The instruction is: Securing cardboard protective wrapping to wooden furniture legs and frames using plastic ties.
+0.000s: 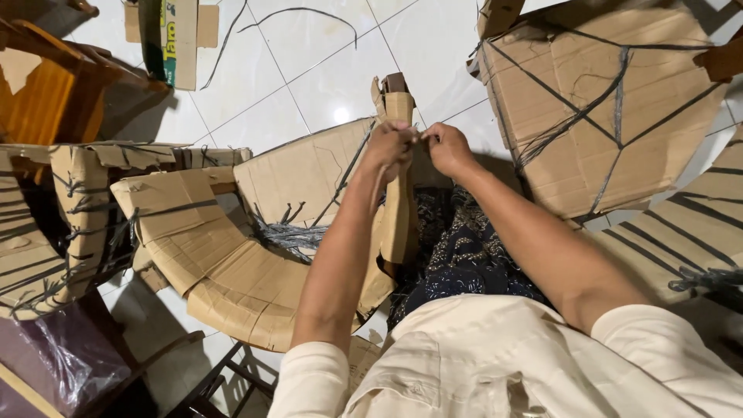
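My left hand and my right hand meet fingertip to fingertip over a cardboard-wrapped piece that stands upright in front of me. Both hands pinch something small at its upper part, likely a dark cord; it is too small to tell. The piece's top end sticks up just beyond my fingers. A curved cardboard-wrapped part bound with dark cord lies to the left of my left forearm. Dark patterned cloth covers my lap below the hands.
A large cardboard-wrapped object tied with black cord stands at the right. More wrapped parts lie at the left, an orange wooden chair at the top left, a cardboard box on the white tiled floor.
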